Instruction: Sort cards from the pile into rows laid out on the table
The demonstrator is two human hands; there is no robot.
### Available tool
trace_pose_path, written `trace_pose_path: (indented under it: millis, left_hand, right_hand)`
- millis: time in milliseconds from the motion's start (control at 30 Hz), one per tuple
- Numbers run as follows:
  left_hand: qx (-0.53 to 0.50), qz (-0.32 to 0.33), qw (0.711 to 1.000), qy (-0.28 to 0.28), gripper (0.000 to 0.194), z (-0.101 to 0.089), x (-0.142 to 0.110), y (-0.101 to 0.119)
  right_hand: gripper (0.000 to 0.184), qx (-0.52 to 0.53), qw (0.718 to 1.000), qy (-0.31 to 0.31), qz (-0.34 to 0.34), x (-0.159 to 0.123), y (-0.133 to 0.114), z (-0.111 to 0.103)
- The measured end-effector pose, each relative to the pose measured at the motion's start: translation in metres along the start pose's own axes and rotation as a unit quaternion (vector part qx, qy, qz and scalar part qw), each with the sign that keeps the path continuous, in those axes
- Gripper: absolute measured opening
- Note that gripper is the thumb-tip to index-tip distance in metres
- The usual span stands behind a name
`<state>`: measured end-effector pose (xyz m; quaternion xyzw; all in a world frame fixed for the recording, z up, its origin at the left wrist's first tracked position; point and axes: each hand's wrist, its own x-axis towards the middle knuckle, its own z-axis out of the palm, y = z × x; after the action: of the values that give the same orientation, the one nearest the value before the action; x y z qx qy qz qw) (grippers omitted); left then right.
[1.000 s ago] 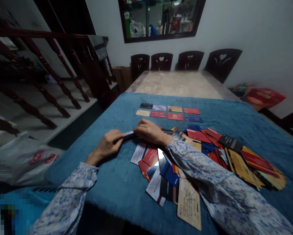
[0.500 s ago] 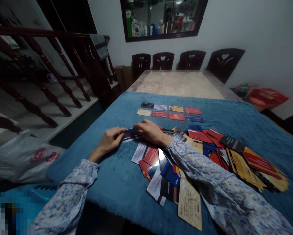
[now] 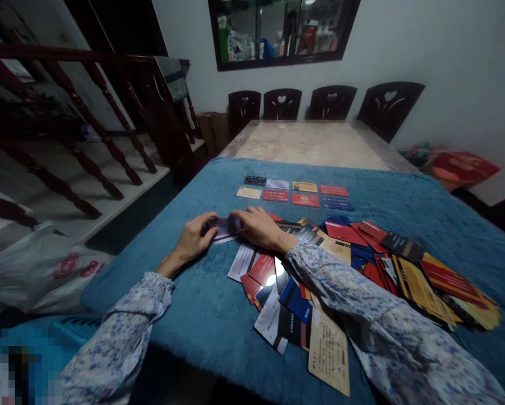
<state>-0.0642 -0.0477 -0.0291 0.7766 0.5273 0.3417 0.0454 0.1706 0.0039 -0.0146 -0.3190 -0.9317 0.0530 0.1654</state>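
Note:
Between my two hands a pale purple-grey card (image 3: pixel 222 229) is held at its two ends, just above the blue cloth; part of it looks blurred. My left hand (image 3: pixel 196 233) pinches its left end with thumb and fingers. At the right end, my right hand (image 3: pixel 258 226) has its fingers closed on the card, fingertips partly hidden. Under and beside my right forearm spreads a heap of loose cards, among them a tan card (image 3: pixel 329 351), a blue card (image 3: pixel 296 301) and a red card (image 3: pixel 347 233). Farther back, two neat rows of cards include a red card (image 3: pixel 305 200) and a black card (image 3: pixel 255 180).
A blue cloth (image 3: pixel 193 320) covers the near part of the marble-topped table (image 3: pixel 311 140). Dark chairs (image 3: pixel 332 103) line its far end. Left of the table are a wooden railing (image 3: pixel 66 140) and a white plastic bag (image 3: pixel 45 275). A red bag (image 3: pixel 463 169) lies at right.
The card between my hands has tilted, its face turning from dark to pale. My left hand has shifted slightly right and up. The rows and heap look the same.

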Motion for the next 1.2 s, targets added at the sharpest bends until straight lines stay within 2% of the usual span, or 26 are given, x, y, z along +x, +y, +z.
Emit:
trace_pose_path:
  millis: [267, 500, 833, 1200]
  left_hand:
    - [0.026, -0.001, 1.000, -0.016, 0.036, 0.003, -0.001, -0.003]
    - [0.042, 0.016, 0.998, -0.039, 0.052, 0.002, -0.003, -0.003]
    - [0.042, 0.048, 0.998, -0.025, 0.054, 0.005, -0.003, -0.007]
    - [0.081, 0.055, 0.995, 0.000, 0.056, 0.007, -0.005, -0.014]
  right_hand:
    - [0.049, -0.010, 1.000, -0.006, 0.004, -0.001, -0.001, 0.001]
    - [0.051, -0.033, 0.999, 0.016, 0.013, 0.000, 0.001, 0.005]
    - [0.053, -0.042, 0.999, 0.029, 0.011, -0.001, 0.001, 0.003]
    - [0.053, -0.034, 0.998, 0.040, 0.020, 0.000, 0.002, 0.004]
